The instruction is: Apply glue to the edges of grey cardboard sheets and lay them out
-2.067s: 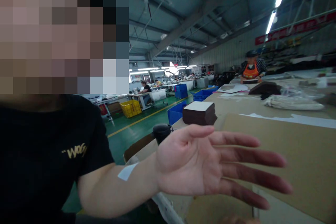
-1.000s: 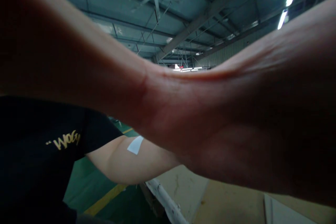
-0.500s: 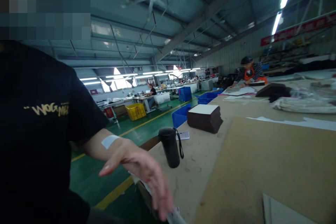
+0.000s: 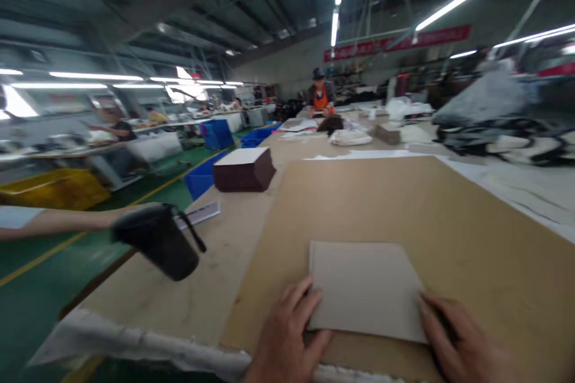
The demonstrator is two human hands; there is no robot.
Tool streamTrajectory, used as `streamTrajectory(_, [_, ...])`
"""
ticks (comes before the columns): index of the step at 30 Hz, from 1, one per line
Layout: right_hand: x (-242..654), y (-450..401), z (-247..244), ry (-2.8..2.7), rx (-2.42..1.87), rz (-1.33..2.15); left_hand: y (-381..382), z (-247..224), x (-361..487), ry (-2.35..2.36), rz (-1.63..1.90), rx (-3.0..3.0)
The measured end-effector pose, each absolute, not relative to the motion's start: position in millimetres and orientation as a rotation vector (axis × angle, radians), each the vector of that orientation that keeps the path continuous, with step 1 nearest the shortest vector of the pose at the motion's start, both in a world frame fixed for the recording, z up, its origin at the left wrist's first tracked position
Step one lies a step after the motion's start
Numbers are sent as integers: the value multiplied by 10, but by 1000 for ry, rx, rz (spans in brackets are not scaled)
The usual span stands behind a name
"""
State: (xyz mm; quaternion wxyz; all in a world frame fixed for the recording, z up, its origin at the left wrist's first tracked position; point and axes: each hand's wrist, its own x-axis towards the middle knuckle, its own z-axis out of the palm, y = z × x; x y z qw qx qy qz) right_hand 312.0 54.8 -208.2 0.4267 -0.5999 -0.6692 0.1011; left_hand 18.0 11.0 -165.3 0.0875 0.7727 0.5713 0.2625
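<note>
A flat, pale grey rectangular board [image 4: 363,290] lies near the front of the brown work board, somewhat blurred. I cannot tell whether it is one sheet or several stacked. My left hand [image 4: 287,332] grips its left edge, fingers along the side and thumb by the lower corner. At the opposite edge, my right hand [image 4: 465,335] holds the right side near the front corner, its fingers partly blurred. Both hands rest low over the large brown board [image 4: 359,203].
On the left stands a black lidded cup [image 4: 168,245] with a strap, a phone-like flat object [image 4: 202,214] behind it. Another person's forearm [image 4: 76,219] reaches in beside the cup. Farther back are a dark brown stack [image 4: 245,170], blue crates [image 4: 202,176] and a co-worker [image 4: 320,93] in orange.
My view has swung right, bringing both my hands and the grey board into sight. The other person's body has left the view; their forearm now shows at the left, behind the cup.
</note>
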Motion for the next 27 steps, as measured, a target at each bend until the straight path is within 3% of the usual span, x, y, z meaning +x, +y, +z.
streamTrajectory(8, [2980,509,-1801,-1773,-1431,-41,266,-1673,-19,1759,724,2522])
streamTrajectory(15, [2996,526,-1770,-1774,-1590,97,253,-1646,25,1737,746,2538])
streamTrajectory(22, [2995,537,-1776,-1772,-1448,133,244,-1646,31,1761,744,2532])
streamTrajectory(27, [3047,466,-1698,-1344,-1334,572,199,-1663,6,1757,755,2596])
